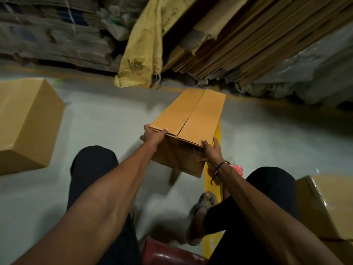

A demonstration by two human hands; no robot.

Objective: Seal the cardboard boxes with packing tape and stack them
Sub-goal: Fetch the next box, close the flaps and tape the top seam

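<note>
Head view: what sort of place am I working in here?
Likely a warehouse or packing store: flattened cardboard sheets stacked along the wall, made-up boxes on a painted concrete floor with a yellow line.

bare forearms, black cord bracelet [219, 168] on right wrist, dark trousers [91, 169], sandal [202, 205] on one foot
</note>
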